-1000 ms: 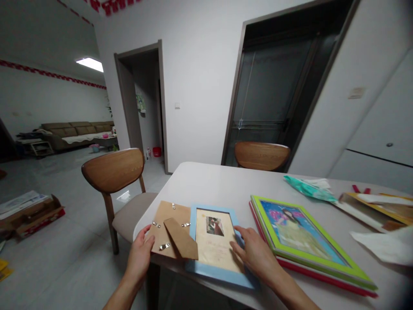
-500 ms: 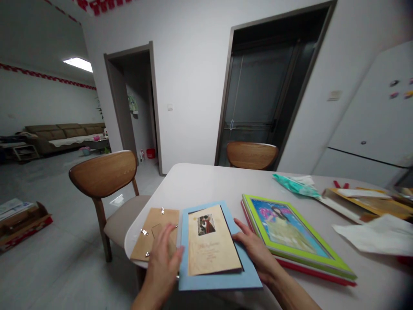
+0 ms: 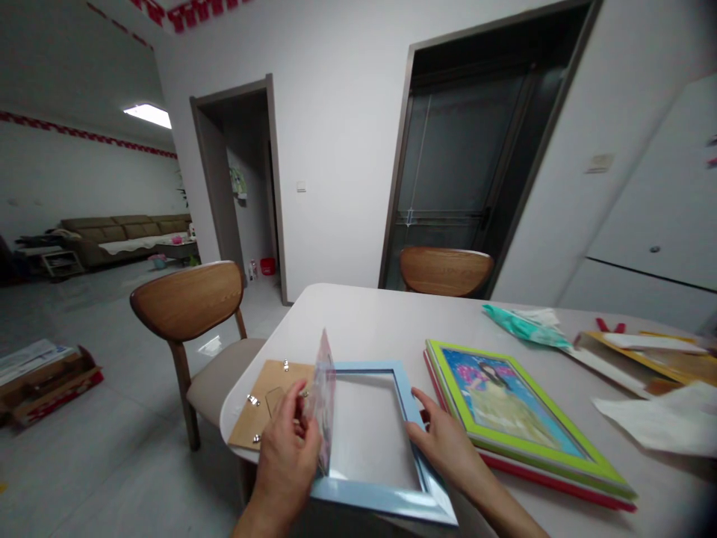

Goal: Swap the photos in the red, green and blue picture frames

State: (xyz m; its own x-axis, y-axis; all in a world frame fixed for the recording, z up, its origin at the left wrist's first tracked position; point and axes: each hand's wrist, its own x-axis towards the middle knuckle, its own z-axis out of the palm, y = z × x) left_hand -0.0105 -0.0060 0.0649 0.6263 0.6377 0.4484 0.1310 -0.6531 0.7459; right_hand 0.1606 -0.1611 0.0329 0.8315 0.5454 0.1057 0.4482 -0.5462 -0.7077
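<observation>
A light blue picture frame [image 3: 408, 404] lies on the white table [image 3: 370, 317] near its front edge, its opening showing the tabletop. My left hand [image 3: 287, 462] pinches a picture sheet [image 3: 323, 396] and holds it up on edge over the frame's left side. My right hand [image 3: 445, 448] grips the frame's right rail. A brown backing board [image 3: 258, 402] with small metal clips lies flat left of the frame, partly behind my left hand.
A green-framed picture [image 3: 512, 411] rests on a red frame to the right. Papers, a yellow frame [image 3: 655, 355] and a teal bag [image 3: 523, 323] lie further right. Two wooden chairs [image 3: 193, 302] stand at the table's left and far side.
The picture sheet, which lay flat in the blue frame, has been lifted up on edge by my left hand. The frame opening is now bare. My right hand stays on the frame's right side.
</observation>
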